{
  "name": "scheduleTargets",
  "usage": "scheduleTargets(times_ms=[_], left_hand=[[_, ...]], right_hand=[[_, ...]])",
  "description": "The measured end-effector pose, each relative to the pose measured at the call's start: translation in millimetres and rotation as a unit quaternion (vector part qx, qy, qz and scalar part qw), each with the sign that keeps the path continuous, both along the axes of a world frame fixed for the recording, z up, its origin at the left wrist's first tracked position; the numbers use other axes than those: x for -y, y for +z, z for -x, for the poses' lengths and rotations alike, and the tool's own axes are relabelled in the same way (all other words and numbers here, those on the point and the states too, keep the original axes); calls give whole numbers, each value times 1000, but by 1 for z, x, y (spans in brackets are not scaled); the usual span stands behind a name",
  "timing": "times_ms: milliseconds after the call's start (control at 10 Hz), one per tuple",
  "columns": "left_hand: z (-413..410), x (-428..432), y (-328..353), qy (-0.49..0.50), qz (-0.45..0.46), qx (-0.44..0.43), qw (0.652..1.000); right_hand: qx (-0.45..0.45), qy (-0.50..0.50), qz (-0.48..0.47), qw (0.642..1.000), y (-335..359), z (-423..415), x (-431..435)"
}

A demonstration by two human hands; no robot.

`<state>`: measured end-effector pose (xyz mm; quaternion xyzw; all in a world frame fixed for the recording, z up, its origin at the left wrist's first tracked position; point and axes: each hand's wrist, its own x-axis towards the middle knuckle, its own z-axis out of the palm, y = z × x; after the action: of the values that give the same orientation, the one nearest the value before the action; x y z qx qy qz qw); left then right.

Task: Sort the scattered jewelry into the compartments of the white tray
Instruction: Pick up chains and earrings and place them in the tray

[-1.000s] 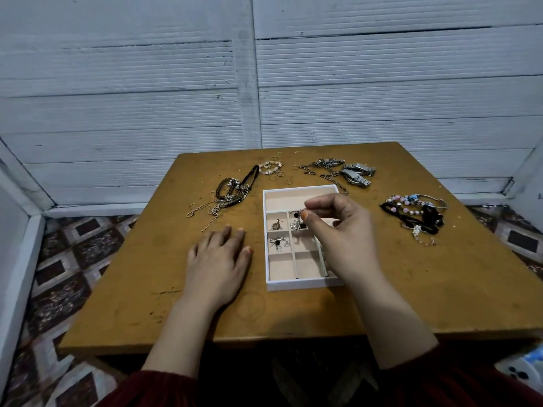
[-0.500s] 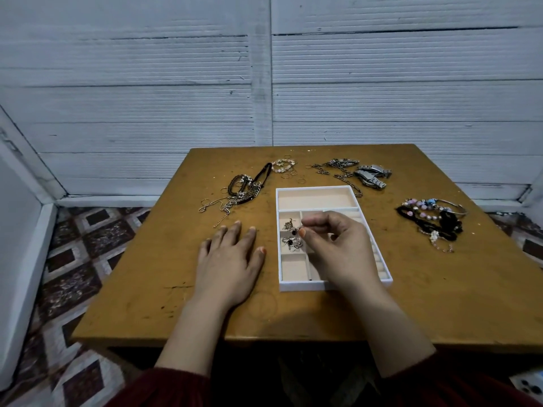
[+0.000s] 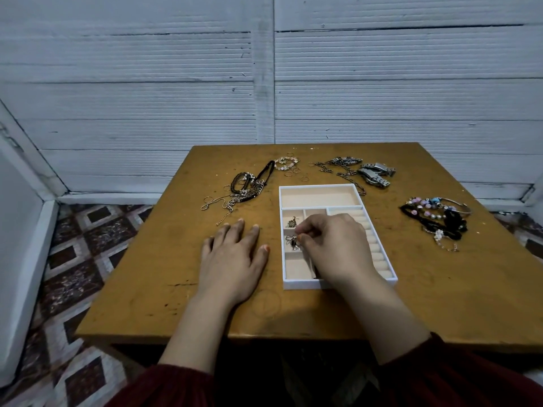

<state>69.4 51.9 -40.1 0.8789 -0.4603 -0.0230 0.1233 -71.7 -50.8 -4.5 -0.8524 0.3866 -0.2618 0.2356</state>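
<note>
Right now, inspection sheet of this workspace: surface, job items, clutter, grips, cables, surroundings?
Surface: scuffed wooden table.
Job's things: white tray mid-table, one earring in a small compartment; chains left, watches far, beaded bracelets right, all outside it.
Clutter: nothing seen.
Grips: left grip flat on table; right grip pinches black-stone earring at another small compartment.
Cables: nothing seen.
Surroundings: white panelled wall, patterned tile floor.

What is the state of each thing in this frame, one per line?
Left hand: flat on table, open.
Right hand: over tray, fingers curled; grip unclear.
Earrings: in two left compartments.
Watches: on table, unsorted.
Bracelets: on table, unsorted.
Chains: on table, unsorted.
</note>
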Motion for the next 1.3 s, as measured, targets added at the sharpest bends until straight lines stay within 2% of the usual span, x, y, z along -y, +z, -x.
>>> scheduleTargets(times_ms=[300,500,1100,1200,1300], left_hand=[[-1,0,-1,1,2,0,1000],[-1,0,-3,-2,2,2,1000],[-1,0,-3,1,12,0,1000],[0,0,-2,1,17,6,1000],[1,0,-3,6,39,6,999]], right_hand=[[-111,21,85,990,2,-8,8],[-142,24,114,983,3,-12,10],[-93,8,71,993,5,-8,12],[-57,14,42,997,6,-9,9],[28,38,-28,999,7,-11,5]])
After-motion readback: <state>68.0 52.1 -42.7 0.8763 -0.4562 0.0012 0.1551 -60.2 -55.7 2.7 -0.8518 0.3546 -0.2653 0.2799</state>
